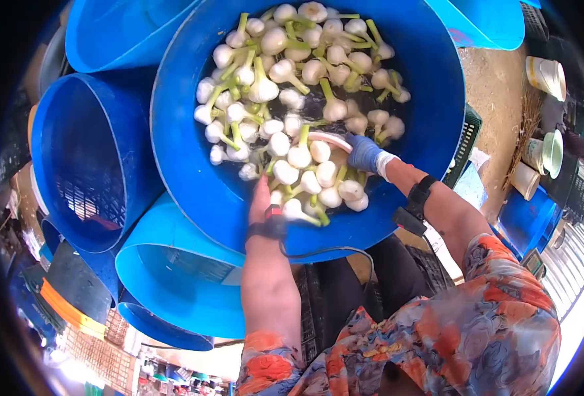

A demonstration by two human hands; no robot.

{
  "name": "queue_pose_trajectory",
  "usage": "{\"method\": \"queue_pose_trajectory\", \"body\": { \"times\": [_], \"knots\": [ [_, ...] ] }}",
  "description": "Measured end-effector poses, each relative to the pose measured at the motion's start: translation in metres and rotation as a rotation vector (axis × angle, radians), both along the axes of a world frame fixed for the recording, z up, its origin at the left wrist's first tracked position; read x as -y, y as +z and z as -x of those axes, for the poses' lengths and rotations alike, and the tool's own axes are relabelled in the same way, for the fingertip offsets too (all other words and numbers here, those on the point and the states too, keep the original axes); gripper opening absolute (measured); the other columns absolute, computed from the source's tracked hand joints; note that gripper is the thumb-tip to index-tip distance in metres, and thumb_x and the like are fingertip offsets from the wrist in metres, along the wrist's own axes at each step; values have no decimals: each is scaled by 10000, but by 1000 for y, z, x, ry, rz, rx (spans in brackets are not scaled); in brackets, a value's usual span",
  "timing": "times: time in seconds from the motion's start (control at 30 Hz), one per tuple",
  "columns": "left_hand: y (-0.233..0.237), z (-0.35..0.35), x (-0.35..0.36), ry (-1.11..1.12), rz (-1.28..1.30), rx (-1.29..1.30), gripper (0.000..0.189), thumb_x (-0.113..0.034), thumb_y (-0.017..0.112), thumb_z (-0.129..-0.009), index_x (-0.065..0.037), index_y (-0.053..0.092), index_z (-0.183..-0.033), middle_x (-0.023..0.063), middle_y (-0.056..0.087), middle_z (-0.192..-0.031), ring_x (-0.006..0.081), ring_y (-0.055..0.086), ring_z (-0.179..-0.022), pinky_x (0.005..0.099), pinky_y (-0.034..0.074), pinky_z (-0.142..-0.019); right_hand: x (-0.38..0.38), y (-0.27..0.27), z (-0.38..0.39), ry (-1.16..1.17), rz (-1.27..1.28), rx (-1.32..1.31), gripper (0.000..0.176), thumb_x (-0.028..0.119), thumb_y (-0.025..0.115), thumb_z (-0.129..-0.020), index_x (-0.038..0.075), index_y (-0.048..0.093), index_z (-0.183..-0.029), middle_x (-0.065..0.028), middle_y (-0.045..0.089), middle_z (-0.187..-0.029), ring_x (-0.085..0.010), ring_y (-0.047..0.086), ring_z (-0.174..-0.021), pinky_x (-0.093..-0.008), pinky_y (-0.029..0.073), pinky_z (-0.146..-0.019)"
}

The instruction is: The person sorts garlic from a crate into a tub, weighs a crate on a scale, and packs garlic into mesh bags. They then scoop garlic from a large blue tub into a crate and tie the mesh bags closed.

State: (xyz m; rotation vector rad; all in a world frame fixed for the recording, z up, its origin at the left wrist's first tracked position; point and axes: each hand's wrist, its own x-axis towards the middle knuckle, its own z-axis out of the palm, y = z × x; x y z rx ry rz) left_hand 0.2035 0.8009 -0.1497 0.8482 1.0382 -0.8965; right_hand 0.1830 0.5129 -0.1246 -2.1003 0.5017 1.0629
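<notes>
Many white garlic bulbs [262,86] with short green stems float in dark water inside a large blue tub [437,86]. In my right hand [366,153], which wears a blue glove, is the pale pink rim of a round bowl or basket [331,139]; its exact kind is hidden. A heap of bulbs [310,181] lies in it, close to the tub's near side. My left hand [261,198] is bare and seen edge-on at the left of this heap, touching or very near the bulbs. Its fingers are mostly hidden.
More blue tubs stand to the left, including a dark blue tub [80,158] and a light blue tub [179,284]. A green crate [465,142] sits against the right side. White buckets [546,77] are farther right. A black cable [325,252] crosses the tub's near edge.
</notes>
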Motion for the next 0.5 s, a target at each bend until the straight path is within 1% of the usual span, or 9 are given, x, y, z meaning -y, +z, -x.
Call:
{"method": "queue_pose_trajectory", "body": {
  "times": [0.07,0.13,0.2,0.33,0.37,0.4,0.43,0.47,0.5],
  "knots": [
    [24,-8,0,-25,-21,-21,542,-409,558,-897,-44,465,-1286,107,560,-1176,207,569,-1028,329,498,-836,-1,6,8,-79,-75,56,346,120,587,-743,38,571,-1078,-184,644,-832,-320,660,-708,-391,548,-620],
    [20,-2,-17,-135,-111,111,551,-492,490,-905,-84,469,-1275,132,553,-1217,305,587,-1035,478,519,-843,-2,30,7,-97,-99,110,358,82,582,-728,40,566,-1083,-171,637,-789,-298,657,-653,-379,543,-584],
    [42,-12,-13,-112,-69,90,563,-496,497,-900,-81,459,-1279,148,529,-1243,316,574,-1054,489,513,-854,1,78,-4,-154,-79,-33,439,73,575,-678,80,566,-1117,-207,636,-946,-380,612,-920,-410,493,-784],
    [100,-36,2,-152,-9,190,542,-476,480,-912,-75,463,-1276,137,536,-1238,312,571,-1068,486,510,-866,10,98,1,-119,1,214,374,87,600,-678,46,582,-1049,-199,638,-931,-361,620,-907,-408,491,-766],
    [113,-43,-2,-279,-48,310,527,-465,475,-914,-75,475,-1268,132,551,-1223,307,580,-1060,476,510,-870,13,98,1,-113,6,228,443,190,689,-672,37,594,-1077,-205,652,-956,-347,641,-900,-414,507,-770],
    [121,-52,0,-417,-68,430,512,-454,470,-916,-75,487,-1260,127,566,-1209,302,588,-1052,466,511,-875,17,122,-6,-217,-102,98,486,299,719,-672,39,602,-1067,-202,651,-981,-349,638,-915,-404,504,-780],
    [127,-59,13,-563,-63,555,498,-443,465,-918,-75,498,-1252,122,581,-1194,297,596,-1045,456,511,-879,23,145,-4,-227,-88,119,531,375,728,-664,40,605,-1057,-200,648,-1006,-356,631,-937,-405,499,-799],
    [153,-64,30,-407,3,393,515,-456,465,-914,-77,491,-1262,126,571,-1214,303,599,-1040,471,518,-860,27,148,3,-203,-12,218,534,364,736,-649,42,606,-1055,-204,646,-1006,-364,622,-953,-408,497,-808],
    [161,-72,34,-473,15,400,531,-470,481,-904,-82,490,-1266,125,567,-1222,306,600,-1038,489,520,-848,29,148,12,-294,-44,267,526,361,738,-649,45,609,-1049,-205,646,-999,-371,615,-961,-408,495,-810]
  ]
}}
